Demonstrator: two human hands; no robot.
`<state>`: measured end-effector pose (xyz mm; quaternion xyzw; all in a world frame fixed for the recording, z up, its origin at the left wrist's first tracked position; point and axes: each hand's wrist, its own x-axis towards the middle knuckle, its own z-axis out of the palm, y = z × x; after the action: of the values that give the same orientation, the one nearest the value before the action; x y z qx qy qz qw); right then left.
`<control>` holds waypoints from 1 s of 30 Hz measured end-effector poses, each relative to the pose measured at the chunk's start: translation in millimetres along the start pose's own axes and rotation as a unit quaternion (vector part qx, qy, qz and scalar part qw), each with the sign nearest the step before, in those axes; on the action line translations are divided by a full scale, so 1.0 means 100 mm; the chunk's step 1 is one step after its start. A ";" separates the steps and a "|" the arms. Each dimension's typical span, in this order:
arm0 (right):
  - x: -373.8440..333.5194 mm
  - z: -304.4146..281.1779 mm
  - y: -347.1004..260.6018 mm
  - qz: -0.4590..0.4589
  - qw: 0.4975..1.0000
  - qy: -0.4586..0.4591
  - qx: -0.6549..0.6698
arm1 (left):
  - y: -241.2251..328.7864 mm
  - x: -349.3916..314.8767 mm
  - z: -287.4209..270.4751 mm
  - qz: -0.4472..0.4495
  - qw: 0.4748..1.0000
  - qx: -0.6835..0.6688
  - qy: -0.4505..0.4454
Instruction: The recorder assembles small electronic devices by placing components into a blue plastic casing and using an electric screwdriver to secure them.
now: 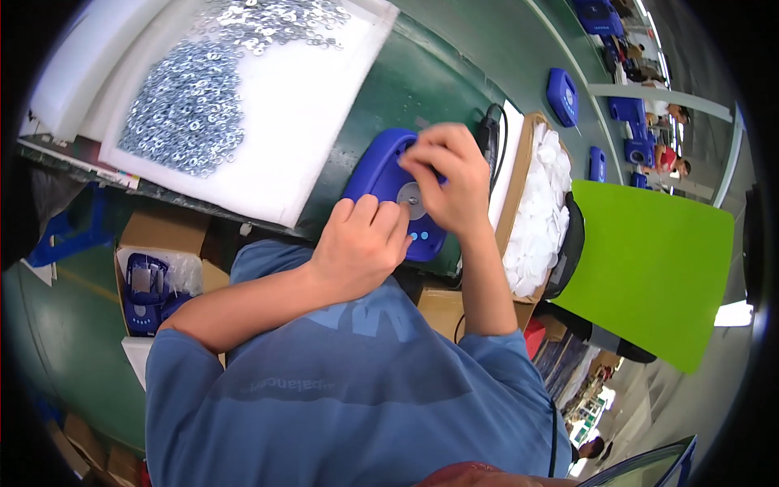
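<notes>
A blue plastic housing (377, 168) lies on the green workbench in front of me. It has a round grey disc (412, 200) and light-blue dots near its lower end. My left hand (361, 242) rests against the housing's near left side with its fingers curled in; whatever they hold is hidden. Over the upper right part of the housing, my right hand (452, 174) has thumb and forefinger brought together in a pinch. Anything between those fingertips is too small to make out.
A white foam tray (300, 114) with heaps of metal washers (191, 109) stands at the left. To the right are a black-handled tool (489, 134), a carton of white pieces (535, 211) and a bright green panel (649, 260). A box of blue housings (146, 284) sits lower left.
</notes>
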<state>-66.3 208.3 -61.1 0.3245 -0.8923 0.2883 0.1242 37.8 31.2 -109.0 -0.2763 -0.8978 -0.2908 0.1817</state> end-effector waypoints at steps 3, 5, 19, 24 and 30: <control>-0.45 -0.18 -0.02 0.038 0.999 -0.010 -0.034 | 0.01 0.01 0.00 0.006 1.000 -0.002 -0.008; -0.56 -0.19 -0.06 0.037 0.999 0.001 -0.036 | 0.01 0.03 0.02 0.012 1.000 -0.001 0.007; -0.74 -0.41 0.10 -0.039 0.993 0.063 -0.092 | 0.06 0.04 -0.01 0.011 0.999 0.032 0.007; -0.61 -0.47 0.30 0.120 0.983 0.114 -0.073 | 0.09 0.07 -0.04 0.005 0.999 0.039 0.008; -0.57 -0.26 -0.05 0.020 1.000 -0.007 -0.018 | 0.08 0.06 0.00 0.015 0.998 0.058 0.015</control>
<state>-18.7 249.8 -61.9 0.3059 -0.9045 0.2727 0.1182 37.5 39.3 -102.7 -0.2743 -0.9060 -0.2399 0.2152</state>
